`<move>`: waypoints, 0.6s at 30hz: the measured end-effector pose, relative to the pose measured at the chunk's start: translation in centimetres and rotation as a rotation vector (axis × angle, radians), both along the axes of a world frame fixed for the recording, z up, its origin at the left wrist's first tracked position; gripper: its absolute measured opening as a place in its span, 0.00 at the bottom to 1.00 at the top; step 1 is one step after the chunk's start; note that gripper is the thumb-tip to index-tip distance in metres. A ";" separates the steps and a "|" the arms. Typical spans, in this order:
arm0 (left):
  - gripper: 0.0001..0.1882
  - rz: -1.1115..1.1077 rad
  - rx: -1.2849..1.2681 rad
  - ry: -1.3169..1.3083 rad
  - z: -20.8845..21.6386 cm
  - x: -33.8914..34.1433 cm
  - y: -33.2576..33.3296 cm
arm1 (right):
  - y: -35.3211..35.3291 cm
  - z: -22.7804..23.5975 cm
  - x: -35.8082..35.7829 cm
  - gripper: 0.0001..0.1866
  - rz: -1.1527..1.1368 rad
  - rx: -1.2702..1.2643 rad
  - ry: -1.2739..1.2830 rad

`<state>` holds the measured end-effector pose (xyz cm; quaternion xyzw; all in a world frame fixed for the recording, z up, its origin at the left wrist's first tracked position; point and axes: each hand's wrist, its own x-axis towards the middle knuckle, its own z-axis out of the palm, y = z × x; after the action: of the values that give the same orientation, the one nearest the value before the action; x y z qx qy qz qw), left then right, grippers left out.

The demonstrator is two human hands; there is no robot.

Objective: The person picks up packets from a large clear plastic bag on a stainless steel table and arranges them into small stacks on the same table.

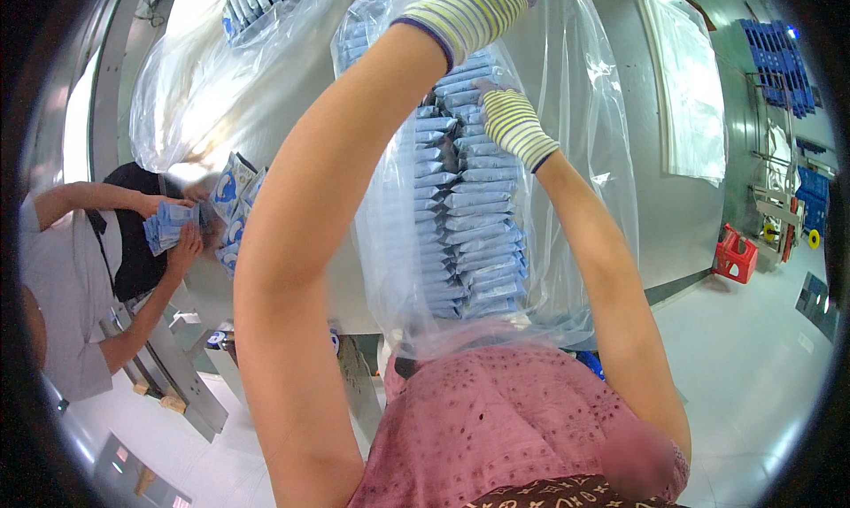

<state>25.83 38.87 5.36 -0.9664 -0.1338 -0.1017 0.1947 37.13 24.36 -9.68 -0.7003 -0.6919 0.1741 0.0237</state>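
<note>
Two long rows of pale blue packets [482, 211] stand side by side inside a large clear plastic bag [567, 269] on the metal table in front of me. My left hand [465, 19], in a yellow-and-white striped glove, reaches over the far end of the rows; its fingers are mostly cut off or hidden at the top edge. Nearer to me, my right hand [518, 126], in a matching glove, lies on the right side of the rows. Its grey fingertips stretch out over the packets, and I see nothing held in it.
At left, a co-worker's hands [181, 229] hold blue packets beside a loose pile [235, 198]. Another clear bag [212, 101] with packets lies far left. Flat plastic bags [686, 92] lie at the table's right. A red plastic crate [735, 255] and a rack [779, 189] stand beyond.
</note>
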 end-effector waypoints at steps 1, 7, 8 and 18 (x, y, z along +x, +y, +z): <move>0.25 0.009 0.023 0.011 1.0 -0.6 0.1 | 0.3 -0.2 0.0 0.28 -0.018 -0.034 0.038; 0.25 0.072 0.098 -0.014 2.9 -2.2 0.1 | 1.5 1.0 -0.8 0.30 -0.056 -0.104 0.011; 0.25 0.124 0.122 -0.029 2.3 -2.5 0.0 | 1.7 1.4 -1.0 0.30 -0.045 -0.098 0.001; 0.13 0.591 -0.458 -0.308 -3.5 -3.5 5.1 | 3.0 0.2 -0.4 0.24 0.161 0.190 -0.348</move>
<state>22.32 43.96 1.87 -0.8782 -0.4526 -0.1524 -0.0270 36.73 27.38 -9.50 -0.6568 -0.7526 -0.0142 -0.0443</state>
